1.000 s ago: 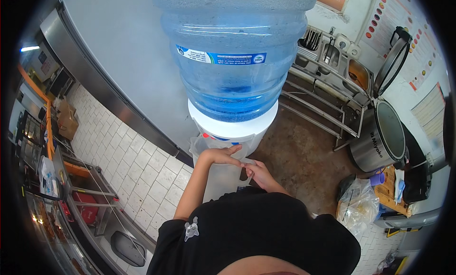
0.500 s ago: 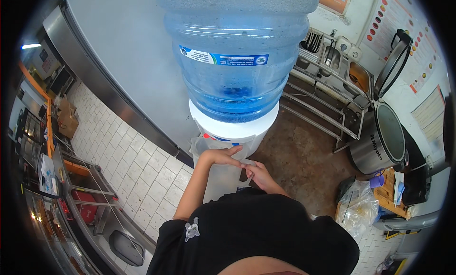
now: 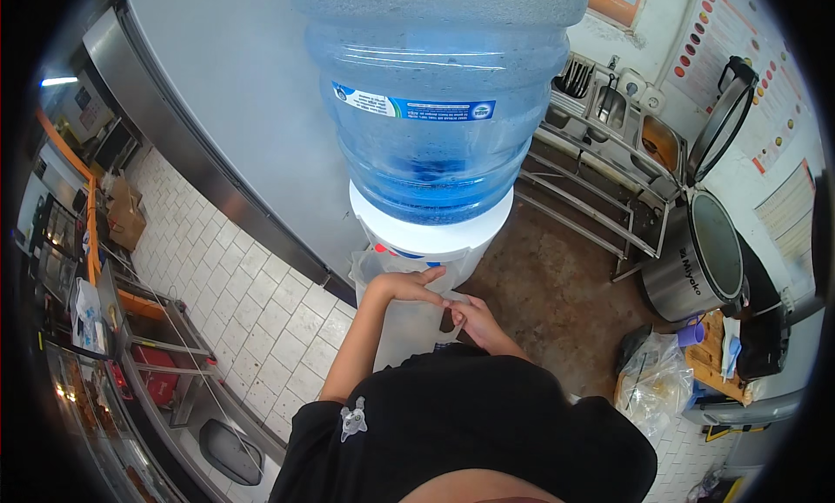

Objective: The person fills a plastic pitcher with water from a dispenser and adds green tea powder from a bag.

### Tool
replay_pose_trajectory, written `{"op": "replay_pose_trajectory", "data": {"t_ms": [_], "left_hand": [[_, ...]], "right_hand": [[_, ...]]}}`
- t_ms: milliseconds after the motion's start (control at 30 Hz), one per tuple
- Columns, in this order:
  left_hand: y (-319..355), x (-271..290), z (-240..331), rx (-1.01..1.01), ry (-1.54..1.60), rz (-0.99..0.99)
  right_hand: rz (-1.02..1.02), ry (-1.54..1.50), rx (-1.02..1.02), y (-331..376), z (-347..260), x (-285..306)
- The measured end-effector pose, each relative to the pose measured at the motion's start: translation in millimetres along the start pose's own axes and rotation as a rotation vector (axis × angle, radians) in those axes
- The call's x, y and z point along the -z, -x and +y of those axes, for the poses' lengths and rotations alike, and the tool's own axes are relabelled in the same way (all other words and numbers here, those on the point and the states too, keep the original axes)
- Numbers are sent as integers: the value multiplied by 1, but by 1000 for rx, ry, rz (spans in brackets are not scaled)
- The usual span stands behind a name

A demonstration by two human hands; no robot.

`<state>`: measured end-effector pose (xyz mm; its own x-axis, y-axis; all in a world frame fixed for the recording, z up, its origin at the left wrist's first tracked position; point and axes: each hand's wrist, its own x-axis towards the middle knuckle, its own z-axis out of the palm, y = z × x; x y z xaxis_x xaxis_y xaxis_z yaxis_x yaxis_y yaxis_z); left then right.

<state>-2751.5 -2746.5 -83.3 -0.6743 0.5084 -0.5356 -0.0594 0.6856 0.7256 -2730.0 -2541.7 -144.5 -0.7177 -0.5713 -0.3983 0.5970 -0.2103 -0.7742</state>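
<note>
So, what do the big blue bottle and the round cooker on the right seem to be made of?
The big blue bottle looks like clear blue-tinted plastic: light passes through it and the walls have moulded ribs. The round cooker looks like brushed metal, probably stainless steel: grey and softly shiny, with a black rim. Its raised lid seems the same.

We wear a black short-sleeved shirt point(image 3: 470, 416) that fills the lower middle of the frame, its fabric plain and slightly creased. On the left chest, toward the lower left of the shirt, sits a small grey-white emblem point(image 3: 351, 419), too small to make out in detail. Our forearms are bare from the sleeve edge down, with no watch, bands or gloves. Our left hand point(image 3: 409, 287) and right hand point(image 3: 477, 319) carry no rings that we can see.
</note>
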Motion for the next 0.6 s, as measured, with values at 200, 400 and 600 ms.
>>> {"op": "replay_pose_trajectory", "data": {"t_ms": [200,400,600], "left_hand": [[2,1,2,-8,6,-29],[0,0,-1,-10,12,-14],[0,-1,-1,8,16,0]], "right_hand": [[-16,-19,14,-3,5,4],[-11,-12,1,0,0,-1],[-11,8,6,-1,0,0]]}}
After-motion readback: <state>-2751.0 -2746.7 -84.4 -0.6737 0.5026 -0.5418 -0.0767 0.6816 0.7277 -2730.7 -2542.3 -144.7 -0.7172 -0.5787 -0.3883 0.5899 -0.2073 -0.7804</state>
